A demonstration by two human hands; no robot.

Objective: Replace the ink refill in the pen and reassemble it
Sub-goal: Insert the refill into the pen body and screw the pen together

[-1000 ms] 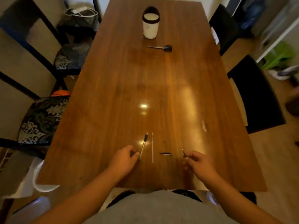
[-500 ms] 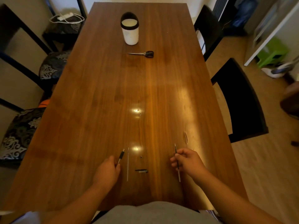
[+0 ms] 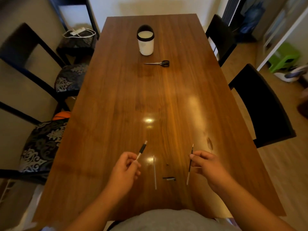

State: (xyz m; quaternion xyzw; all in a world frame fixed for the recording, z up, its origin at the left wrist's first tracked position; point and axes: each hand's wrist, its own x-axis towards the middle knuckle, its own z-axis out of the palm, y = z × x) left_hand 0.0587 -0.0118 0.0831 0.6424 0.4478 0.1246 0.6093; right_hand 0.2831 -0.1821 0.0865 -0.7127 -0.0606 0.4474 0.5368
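Observation:
My left hand (image 3: 125, 170) grips the pen barrel (image 3: 142, 150), a clear tube with a black grip, lifted off the wooden table (image 3: 116, 100) and pointing away from me. My right hand (image 3: 206, 165) pinches a thin dark ink refill (image 3: 189, 167) held nearly upright, tip away from me. Between the hands, a pale thin refill (image 3: 154, 172) lies lengthwise on the table. A small black pen part (image 3: 169, 178) lies just to its right, near the front edge.
A white cup with a black rim (image 3: 145, 42) stands at the far end, with black-handled scissors (image 3: 158, 63) just in front of it. Patterned chairs (image 3: 43, 147) line the left side; black chairs (image 3: 260, 104) stand on the right.
Both hands have risen off the table. The left lifted the pen barrel, and the right took up the dark refill and holds it nearly upright. The camera tilted up.

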